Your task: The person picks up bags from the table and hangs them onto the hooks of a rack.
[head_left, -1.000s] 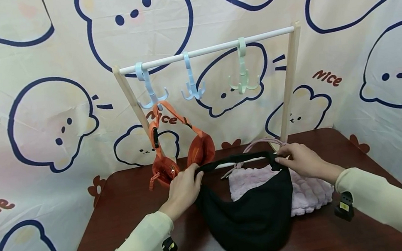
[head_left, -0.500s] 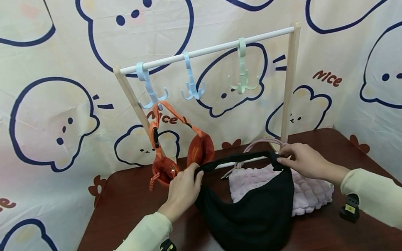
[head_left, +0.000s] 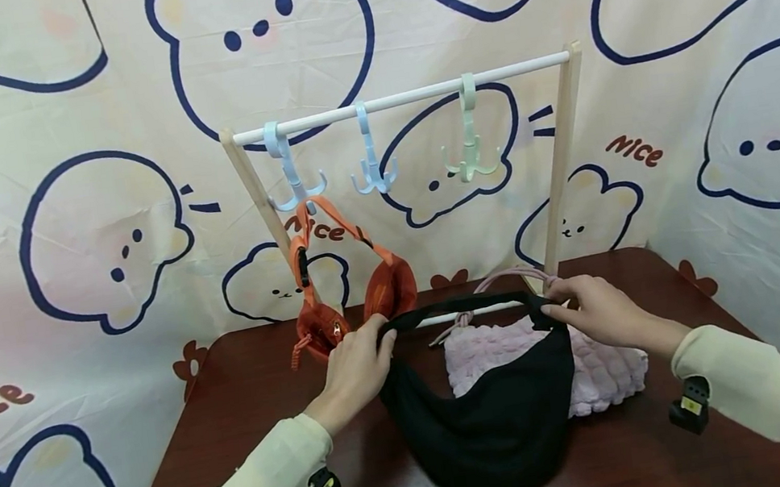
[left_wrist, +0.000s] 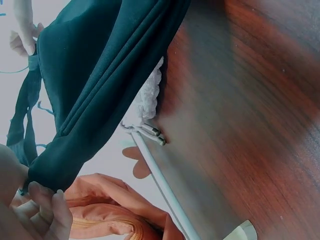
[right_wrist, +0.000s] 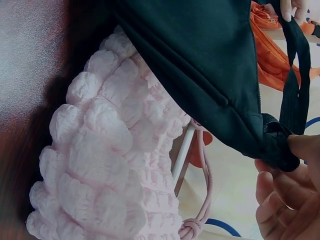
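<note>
Both hands hold a black bag (head_left: 489,426) by the two ends of its strap, its body hanging low over the table. My left hand (head_left: 356,368) grips the left end; in the left wrist view the fingers (left_wrist: 47,205) curl at the gathered cloth. My right hand (head_left: 599,315) pinches the right end, and in the right wrist view thumb and fingers close round the knotted corner of the bag (right_wrist: 210,65). Behind the bag lies a pink puffy bag (head_left: 606,371), partly covered by it. An orange bag (head_left: 390,288) hangs just beyond my left hand.
A rack with a white bar (head_left: 409,97) stands at the back of the brown table (head_left: 237,425). From the bar hang two blue hooks (head_left: 371,165) and a green hook (head_left: 470,144). The orange bag's strap loops over the left blue hook. Patterned cloth surrounds the table.
My right hand has shifted slightly to the right with its end of the black bag. The left hand has hardly moved, and both grips stay the same.
</note>
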Demonstrator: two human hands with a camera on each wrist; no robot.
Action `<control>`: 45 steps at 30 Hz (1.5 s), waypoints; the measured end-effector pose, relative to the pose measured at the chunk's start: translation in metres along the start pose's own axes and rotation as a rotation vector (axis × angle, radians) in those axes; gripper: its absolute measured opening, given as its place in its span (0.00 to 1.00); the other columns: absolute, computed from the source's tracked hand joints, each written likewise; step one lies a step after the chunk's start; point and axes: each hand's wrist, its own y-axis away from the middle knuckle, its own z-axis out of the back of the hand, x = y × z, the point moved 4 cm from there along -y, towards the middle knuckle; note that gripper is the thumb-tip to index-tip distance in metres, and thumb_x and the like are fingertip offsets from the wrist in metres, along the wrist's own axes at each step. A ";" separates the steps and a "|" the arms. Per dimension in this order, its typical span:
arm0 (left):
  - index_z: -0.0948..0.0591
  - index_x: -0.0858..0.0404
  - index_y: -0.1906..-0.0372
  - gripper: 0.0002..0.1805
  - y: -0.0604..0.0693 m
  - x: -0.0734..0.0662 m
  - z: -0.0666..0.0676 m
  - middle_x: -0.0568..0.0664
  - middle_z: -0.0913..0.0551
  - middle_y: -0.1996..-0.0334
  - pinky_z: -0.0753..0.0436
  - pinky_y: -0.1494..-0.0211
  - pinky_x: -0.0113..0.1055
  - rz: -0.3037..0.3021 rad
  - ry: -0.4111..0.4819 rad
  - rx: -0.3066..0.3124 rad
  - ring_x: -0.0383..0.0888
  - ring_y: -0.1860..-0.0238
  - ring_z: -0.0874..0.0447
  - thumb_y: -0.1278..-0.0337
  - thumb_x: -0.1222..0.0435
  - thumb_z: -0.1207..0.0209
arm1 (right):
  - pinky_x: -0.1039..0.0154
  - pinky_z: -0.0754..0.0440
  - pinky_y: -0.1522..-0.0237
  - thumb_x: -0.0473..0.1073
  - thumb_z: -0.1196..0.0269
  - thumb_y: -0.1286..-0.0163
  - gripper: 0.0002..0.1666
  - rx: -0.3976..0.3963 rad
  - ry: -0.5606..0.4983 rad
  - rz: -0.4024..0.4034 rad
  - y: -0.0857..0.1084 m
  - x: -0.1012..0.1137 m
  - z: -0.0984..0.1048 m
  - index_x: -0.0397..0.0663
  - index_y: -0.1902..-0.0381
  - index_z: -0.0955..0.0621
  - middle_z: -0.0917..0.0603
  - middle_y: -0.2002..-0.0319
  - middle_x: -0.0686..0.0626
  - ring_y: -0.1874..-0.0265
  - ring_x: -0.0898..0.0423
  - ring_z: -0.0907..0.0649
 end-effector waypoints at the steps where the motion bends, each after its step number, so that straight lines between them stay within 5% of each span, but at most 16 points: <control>1: 0.21 0.56 0.57 0.07 0.000 -0.001 0.001 0.45 0.28 0.81 0.34 0.78 0.36 0.000 0.001 -0.001 0.41 0.83 0.31 0.26 0.57 0.45 | 0.61 0.21 0.66 0.42 0.37 0.27 0.07 0.001 0.000 0.001 0.000 0.000 0.001 0.49 0.57 0.13 0.11 0.58 0.46 0.65 0.58 0.17; 45: 0.22 0.55 0.59 0.06 0.006 -0.019 0.020 0.42 0.32 0.85 0.40 0.82 0.32 -0.049 0.056 -0.068 0.39 0.87 0.35 0.25 0.58 0.45 | 0.65 0.22 0.70 0.45 0.36 0.27 0.12 -0.084 -0.023 0.022 0.013 0.026 0.025 0.46 0.52 0.13 0.11 0.57 0.46 0.68 0.61 0.18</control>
